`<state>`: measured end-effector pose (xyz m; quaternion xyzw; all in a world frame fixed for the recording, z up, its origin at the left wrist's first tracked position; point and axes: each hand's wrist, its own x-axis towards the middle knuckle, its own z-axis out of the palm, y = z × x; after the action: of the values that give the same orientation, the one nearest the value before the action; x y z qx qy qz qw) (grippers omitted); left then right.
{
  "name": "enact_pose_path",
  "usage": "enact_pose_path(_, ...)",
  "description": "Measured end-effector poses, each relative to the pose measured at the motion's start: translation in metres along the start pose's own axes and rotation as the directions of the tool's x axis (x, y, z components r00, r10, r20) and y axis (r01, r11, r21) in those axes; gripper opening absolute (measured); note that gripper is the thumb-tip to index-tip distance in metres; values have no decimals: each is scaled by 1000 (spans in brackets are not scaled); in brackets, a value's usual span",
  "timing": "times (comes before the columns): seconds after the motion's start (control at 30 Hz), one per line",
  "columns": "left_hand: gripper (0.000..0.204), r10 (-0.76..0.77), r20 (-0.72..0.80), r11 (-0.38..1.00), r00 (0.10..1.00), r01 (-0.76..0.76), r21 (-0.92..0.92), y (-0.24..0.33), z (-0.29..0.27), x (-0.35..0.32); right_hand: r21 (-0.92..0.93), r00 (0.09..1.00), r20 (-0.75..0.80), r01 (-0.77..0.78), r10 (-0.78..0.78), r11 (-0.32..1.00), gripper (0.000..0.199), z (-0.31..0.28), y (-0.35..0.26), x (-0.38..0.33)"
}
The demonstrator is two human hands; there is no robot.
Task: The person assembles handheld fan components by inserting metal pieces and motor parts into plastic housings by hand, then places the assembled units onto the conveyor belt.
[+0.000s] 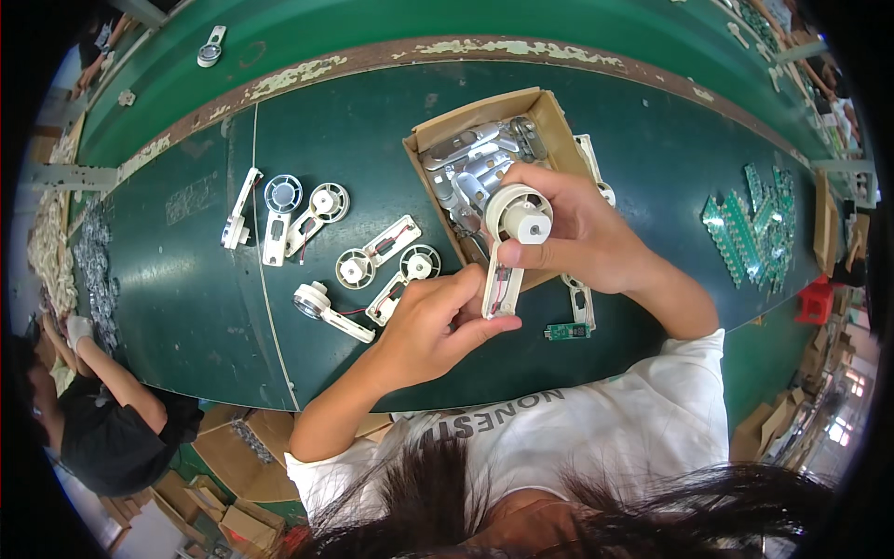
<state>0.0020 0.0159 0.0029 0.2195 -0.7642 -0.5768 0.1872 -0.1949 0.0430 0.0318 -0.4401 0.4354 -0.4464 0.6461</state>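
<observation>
Above the near side of the bench I hold a white handheld fan housing (503, 279), its round head with a white motor up and its narrow handle down. My right hand (591, 233) grips the round head, thumb across the front by the motor. At the lower end of the handle, my left hand (424, 326) pinches with thumb and fingers; part of its grip is hidden. A red wire shows inside the handle. Just behind my hands stands a cardboard box (559, 140) of shiny metal plates (475, 168). A small green circuit board (568, 332) lies beside another white handle (581, 303).
Several similar fan housings (328, 201) lie left of the box. A pile of green circuit boards (754, 228) is at the right. Along the back runs a worn ledge (372, 63), with a green belt beyond it. Another person (112, 410) works at the left.
</observation>
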Motion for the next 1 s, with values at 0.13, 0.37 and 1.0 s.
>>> enact_pose_path(0.13,24,8,-15,996,1000,-9,-88,-1,5,1,-20,1000,5,-10,10,1000,23,0,-4,-1)
enact_pose_path(0.37,21,75,-21,988,997,-77,-133,-2,7,1,71,994,64,-92,87,993,23,0,-8,-4)
enact_pose_path(1.0,24,76,-96,994,992,-83,-75,-11,7,0,49,998,58,-20,17,999,28,0,4,-2)
